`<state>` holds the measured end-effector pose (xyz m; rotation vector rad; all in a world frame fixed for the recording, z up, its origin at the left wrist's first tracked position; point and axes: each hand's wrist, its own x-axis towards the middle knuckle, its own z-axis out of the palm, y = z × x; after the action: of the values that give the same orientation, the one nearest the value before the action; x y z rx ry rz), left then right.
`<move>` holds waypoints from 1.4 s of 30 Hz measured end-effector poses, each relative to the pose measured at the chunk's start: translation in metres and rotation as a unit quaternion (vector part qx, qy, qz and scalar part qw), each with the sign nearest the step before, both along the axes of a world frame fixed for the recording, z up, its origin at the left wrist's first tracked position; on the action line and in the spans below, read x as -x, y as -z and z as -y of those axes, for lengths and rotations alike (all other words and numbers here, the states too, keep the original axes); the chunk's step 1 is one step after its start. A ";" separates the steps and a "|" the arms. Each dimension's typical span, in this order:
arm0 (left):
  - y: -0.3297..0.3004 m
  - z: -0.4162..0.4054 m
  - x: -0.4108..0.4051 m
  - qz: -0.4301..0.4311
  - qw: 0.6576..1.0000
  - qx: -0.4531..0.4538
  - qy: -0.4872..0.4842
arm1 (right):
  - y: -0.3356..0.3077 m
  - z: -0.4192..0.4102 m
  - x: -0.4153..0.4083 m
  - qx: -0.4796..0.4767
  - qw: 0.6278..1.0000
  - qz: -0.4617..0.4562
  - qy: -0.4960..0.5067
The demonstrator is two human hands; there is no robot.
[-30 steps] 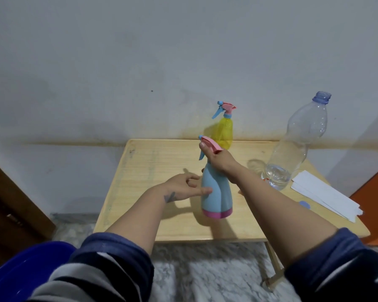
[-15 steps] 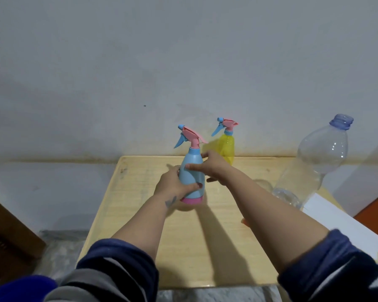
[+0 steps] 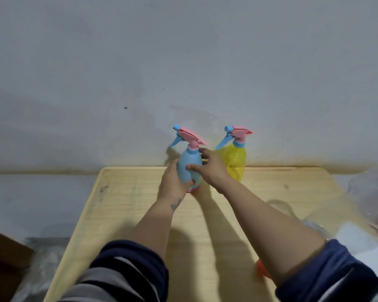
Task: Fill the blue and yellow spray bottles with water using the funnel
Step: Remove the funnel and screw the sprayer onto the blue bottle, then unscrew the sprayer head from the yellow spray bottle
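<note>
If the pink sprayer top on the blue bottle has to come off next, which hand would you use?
Probably the right hand: its fingers already reach up near the neck of the blue spray bottle, just under the pink sprayer top. The left hand wraps the body low, steadying it.

Left hand (image 3: pixel 174 180) gripping blue spray bottle (image 3: pixel 189 168) low | right hand (image 3: pixel 210 168) touching its side | bottle standing upright just left of yellow spray bottle (image 3: pixel 236 162) on wooden table (image 3: pixel 122 205)
</note>
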<state>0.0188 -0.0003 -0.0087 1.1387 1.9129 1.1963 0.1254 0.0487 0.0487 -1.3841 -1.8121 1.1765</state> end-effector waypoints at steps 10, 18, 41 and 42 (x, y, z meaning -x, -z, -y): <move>0.015 -0.022 0.007 0.004 1.000 0.012 -0.012 | 0.013 -0.019 0.011 -0.023 1.000 0.002 -0.016; 0.014 0.007 -0.002 -0.093 0.990 0.086 -0.058 | 0.006 -0.002 -0.005 0.011 0.997 0.075 -0.029; -0.022 -0.076 -0.098 -0.104 0.989 0.037 0.103 | -0.013 -0.045 -0.066 -0.087 0.973 -0.028 0.214; -0.020 -0.078 -0.099 -0.106 0.988 0.038 0.105 | -0.012 -0.045 -0.066 -0.094 0.971 -0.025 0.218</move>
<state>0.1174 0.0776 0.0118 1.4325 1.9169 0.9124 0.1914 0.0941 0.0604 -1.5225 -1.4410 0.7810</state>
